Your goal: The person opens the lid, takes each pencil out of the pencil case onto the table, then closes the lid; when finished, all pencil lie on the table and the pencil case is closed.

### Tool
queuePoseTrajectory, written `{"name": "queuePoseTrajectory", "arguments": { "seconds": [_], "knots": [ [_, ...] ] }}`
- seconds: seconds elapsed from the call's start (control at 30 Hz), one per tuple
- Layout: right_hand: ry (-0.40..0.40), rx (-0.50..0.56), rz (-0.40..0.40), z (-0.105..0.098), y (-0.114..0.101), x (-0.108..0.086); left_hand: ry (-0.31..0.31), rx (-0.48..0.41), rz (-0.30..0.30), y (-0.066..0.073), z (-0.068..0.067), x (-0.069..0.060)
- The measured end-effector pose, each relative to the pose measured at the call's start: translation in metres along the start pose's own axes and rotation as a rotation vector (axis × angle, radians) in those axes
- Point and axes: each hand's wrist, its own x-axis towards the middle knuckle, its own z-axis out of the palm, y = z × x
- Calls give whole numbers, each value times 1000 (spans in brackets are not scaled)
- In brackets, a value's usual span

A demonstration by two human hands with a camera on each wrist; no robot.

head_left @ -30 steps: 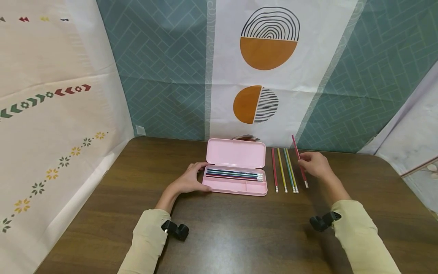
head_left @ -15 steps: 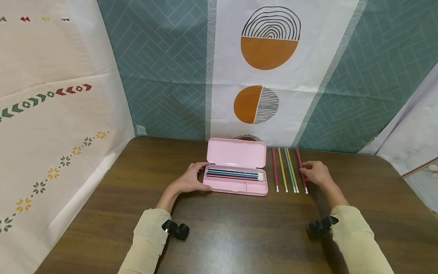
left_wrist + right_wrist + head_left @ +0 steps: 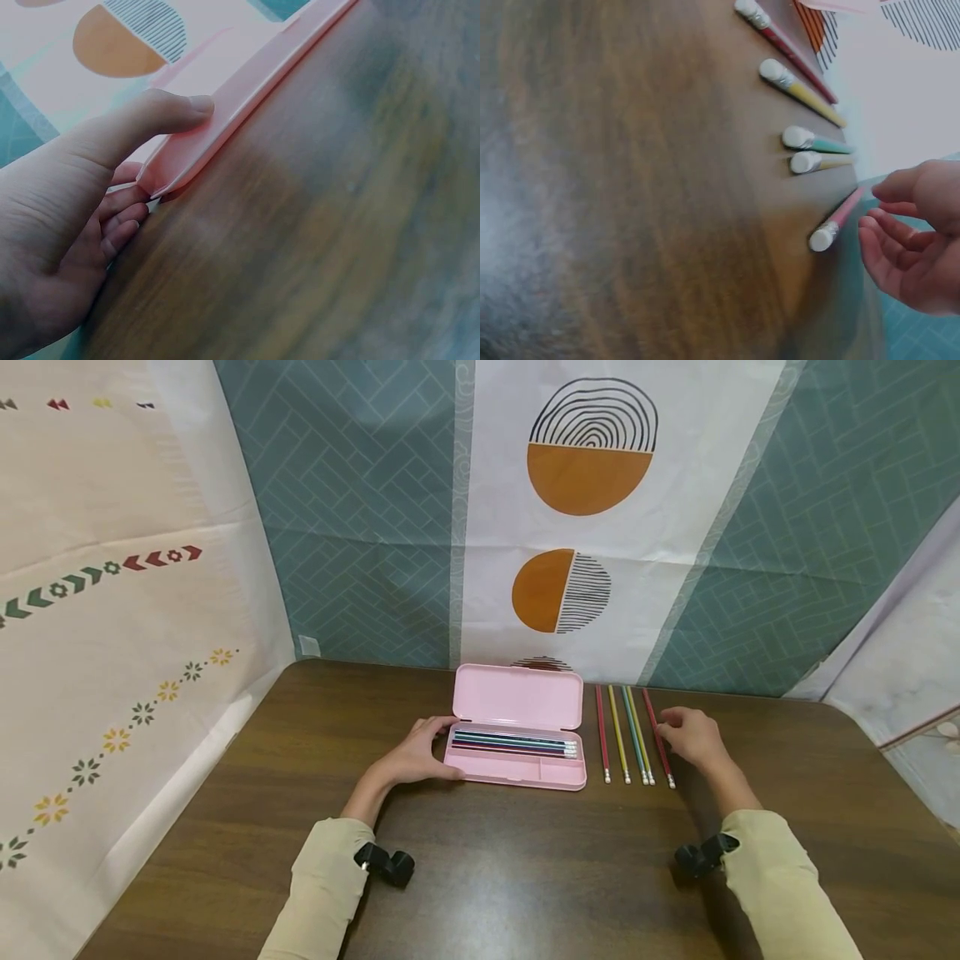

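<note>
My left hand (image 3: 416, 753) grips the left end of an open pink pencil case (image 3: 495, 768), thumb on the front wall and fingers round the side; the left wrist view shows the thumb (image 3: 191, 109) on the pink wall. Several dark pencils (image 3: 510, 743) lie inside the case's back compartment. Just right of a red pencil (image 3: 658, 739) lying on the table, my right hand (image 3: 693, 737) has loosely bent fingers with nothing held. In the right wrist view that pencil (image 3: 838, 219) lies close to the fingertips, seemingly apart from them.
Between case and right hand lie another red pencil (image 3: 602, 735), a yellow pencil (image 3: 619, 735), and a teal pencil (image 3: 635, 735) beside a second yellow one (image 3: 642, 739), erasers toward me. The case's lid (image 3: 517, 696) leans back near the wall cloth (image 3: 360, 527). The brown table (image 3: 487, 860) extends in front.
My right hand has lowered the red pencil onto the table at the right end of the row and let go of it. The left hand stays on the case.
</note>
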Motion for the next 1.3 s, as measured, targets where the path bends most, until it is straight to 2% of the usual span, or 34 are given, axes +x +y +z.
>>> {"name": "queuePoseTrajectory", "arguments": {
  "seconds": [0.13, 0.27, 0.5, 0.83, 1.03, 1.3],
  "knots": [
    [82, -29, -64, -3, -7, 2, -2, 0, 5, -1, 1, 1],
    [90, -34, -147, -3, -24, 4, 0, 2, 7, -2, 1, 1],
    [8, 10, -245, 9, -63, 7, 6, 8, 18, -3, 0, 0],
    [-110, 78, -376, 48, -104, 8, 1, -8, 8, -1, -1, 0],
    [-190, 100, -433, 72, -118, 9, 7, -20, 10, -2, -1, -1],
    [-228, 139, -452, 89, -123, 10, 5, -9, 7, -2, 0, 0]
  ]
}}
